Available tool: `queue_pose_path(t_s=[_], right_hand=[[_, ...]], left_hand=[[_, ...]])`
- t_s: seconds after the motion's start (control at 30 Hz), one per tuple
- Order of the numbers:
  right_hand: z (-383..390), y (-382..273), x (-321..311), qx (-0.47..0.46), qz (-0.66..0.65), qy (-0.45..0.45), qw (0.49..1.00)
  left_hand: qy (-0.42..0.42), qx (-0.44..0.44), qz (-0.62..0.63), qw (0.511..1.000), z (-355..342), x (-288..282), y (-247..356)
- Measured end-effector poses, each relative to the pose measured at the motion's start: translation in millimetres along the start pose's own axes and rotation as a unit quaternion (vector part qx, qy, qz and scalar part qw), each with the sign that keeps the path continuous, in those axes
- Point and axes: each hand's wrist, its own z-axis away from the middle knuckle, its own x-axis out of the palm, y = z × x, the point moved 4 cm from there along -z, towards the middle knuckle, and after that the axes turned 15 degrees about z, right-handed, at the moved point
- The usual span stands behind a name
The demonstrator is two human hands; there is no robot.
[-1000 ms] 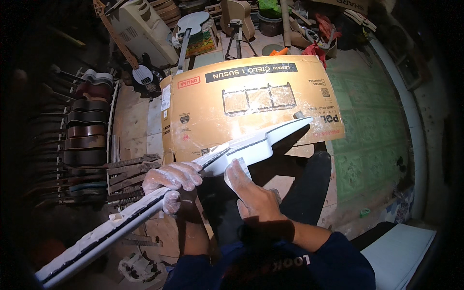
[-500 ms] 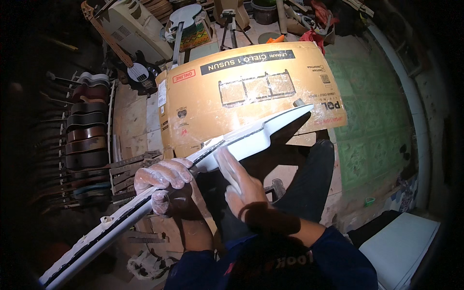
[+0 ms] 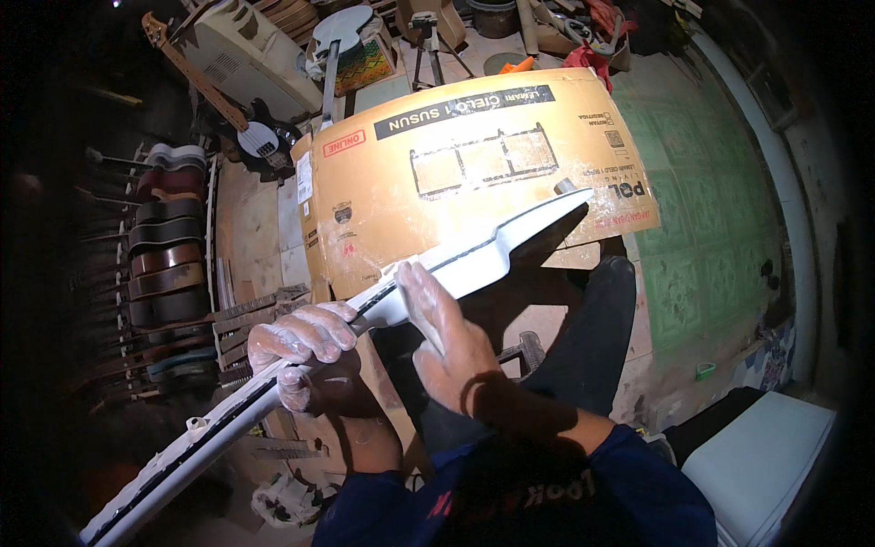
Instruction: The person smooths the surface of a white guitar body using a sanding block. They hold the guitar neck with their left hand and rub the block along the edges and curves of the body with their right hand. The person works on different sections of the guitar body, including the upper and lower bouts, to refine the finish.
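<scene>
A white electric guitar (image 3: 474,264), seen edge-on with a dark line along its side, lies slantwise across my lap. Its neck runs to the lower left and its body points to the upper right. Around the neck, my dust-covered left hand (image 3: 305,337) is closed, with the thumb underneath. My right hand (image 3: 442,333) presses its straight, joined fingers against the body's edge where it meets the neck. A pale thin edge shows along that hand, but what it holds is hidden. White dust coats both hands.
A flattened cardboard box (image 3: 365,164) lies ahead, with a small grey cylinder (image 3: 565,187) on it behind the guitar's tip. Several guitar bodies (image 3: 164,260) stand racked at left. A dark bass (image 3: 260,137) leans beyond. A pale-blue padded surface (image 3: 761,465) is at lower right.
My right hand has shifted slightly left and up along the guitar's edge. My left hand, still round the neck, has moved a little left and down with the guitar.
</scene>
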Motion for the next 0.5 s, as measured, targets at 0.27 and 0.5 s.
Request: queue_pose_path(t_s=[0.27, 0.5], right_hand=[[-5, 4, -3, -0.040, 0.118, 0.052, 0.991], [3, 15, -38, -0.004, 0.396, 0.087, 0.914]], left_hand=[[0.028, 0.007, 0.056, 0.998, -2, -4, -6], [-0.001, -0.027, 0.016, 1.000, -9, -19, -1]])
